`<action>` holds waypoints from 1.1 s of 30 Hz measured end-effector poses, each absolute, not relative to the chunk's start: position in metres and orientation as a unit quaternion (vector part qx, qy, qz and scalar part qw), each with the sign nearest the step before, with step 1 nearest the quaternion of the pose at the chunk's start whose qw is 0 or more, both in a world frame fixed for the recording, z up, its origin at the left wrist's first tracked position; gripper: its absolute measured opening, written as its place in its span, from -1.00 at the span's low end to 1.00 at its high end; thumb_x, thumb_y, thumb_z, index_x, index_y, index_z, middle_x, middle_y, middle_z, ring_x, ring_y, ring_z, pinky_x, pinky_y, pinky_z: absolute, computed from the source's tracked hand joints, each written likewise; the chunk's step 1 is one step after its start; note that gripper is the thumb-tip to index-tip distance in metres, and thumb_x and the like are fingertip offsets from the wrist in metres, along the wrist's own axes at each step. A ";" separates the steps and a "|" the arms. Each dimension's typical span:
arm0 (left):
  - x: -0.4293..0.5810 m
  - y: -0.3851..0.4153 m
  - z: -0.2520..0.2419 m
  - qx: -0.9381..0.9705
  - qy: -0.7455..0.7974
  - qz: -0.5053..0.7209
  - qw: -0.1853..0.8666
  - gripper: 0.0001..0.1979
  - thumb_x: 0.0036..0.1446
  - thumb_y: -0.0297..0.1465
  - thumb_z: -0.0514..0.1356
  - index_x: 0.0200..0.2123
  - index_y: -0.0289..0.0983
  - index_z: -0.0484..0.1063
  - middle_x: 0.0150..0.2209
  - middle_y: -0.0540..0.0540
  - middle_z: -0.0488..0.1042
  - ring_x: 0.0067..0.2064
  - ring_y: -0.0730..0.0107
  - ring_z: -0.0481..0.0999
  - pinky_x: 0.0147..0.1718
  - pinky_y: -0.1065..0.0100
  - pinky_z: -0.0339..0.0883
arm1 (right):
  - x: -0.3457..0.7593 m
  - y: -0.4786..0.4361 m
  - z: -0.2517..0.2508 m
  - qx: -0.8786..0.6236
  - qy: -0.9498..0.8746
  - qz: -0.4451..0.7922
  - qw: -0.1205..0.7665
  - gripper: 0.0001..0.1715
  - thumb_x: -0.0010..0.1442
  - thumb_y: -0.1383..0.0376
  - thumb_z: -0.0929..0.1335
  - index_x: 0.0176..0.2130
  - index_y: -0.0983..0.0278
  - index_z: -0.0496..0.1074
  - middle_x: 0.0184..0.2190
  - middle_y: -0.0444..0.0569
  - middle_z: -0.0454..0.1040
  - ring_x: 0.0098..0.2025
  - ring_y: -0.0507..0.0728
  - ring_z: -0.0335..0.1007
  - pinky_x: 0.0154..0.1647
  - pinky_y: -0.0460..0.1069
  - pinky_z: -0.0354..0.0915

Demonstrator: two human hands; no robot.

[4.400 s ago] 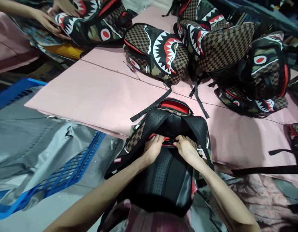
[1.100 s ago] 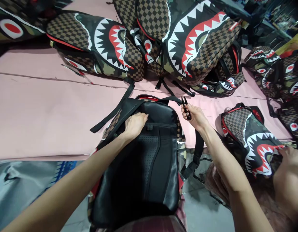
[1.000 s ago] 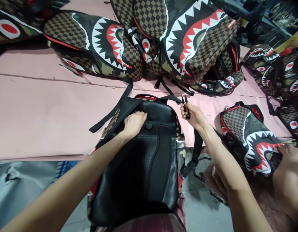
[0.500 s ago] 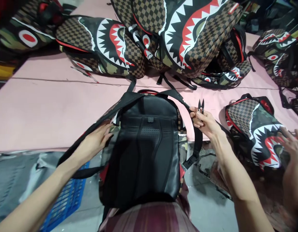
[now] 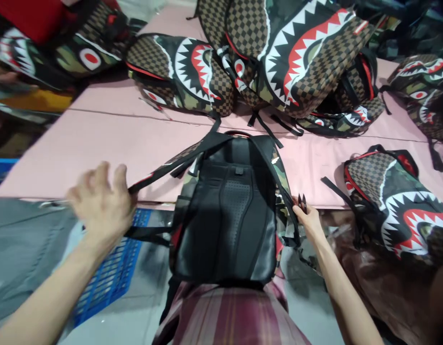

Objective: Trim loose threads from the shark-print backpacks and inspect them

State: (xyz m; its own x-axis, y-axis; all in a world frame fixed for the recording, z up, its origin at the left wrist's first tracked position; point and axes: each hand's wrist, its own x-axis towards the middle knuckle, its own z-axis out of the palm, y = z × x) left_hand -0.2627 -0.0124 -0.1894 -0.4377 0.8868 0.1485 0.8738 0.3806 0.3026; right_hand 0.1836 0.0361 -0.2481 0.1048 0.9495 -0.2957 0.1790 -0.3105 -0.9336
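Now my left hand [image 5: 99, 206] has pulled the strap [image 5: 178, 160] out sideways off the backpack [image 5: 228, 220], gripping it, while my right hand [image 5: 309, 221] clutches the snips [image 5: 302, 202] by the other strap.

Left hand [image 5: 101, 206] pulling strap [image 5: 171, 165], right hand [image 5: 309, 221] gripping snips [image 5: 302, 202], black backpack [image 5: 228, 215]

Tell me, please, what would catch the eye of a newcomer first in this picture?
First, the pile of shark-mouth backpacks with white teeth and brown checks, at the far side of the pink table. Next, the black-backed backpack lying back up at the near edge, in front of the person. The left hand pulls its shoulder strap out to the left, while the right hand holds small black thread snips at its right side.
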 end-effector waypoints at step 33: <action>-0.221 0.070 -0.149 0.299 0.581 0.428 0.624 -0.57 0.22 -0.11 -0.08 -0.19 -0.38 0.27 -0.36 -0.19 0.43 -0.61 0.60 0.25 -0.77 0.54 0.05 | 0.125 0.098 -0.198 -0.517 -0.270 0.678 0.447 -0.50 0.05 -0.03 0.32 -0.33 0.36 0.52 -0.51 0.00 0.54 -0.80 -0.12 -0.05 -0.91 -0.17 -0.03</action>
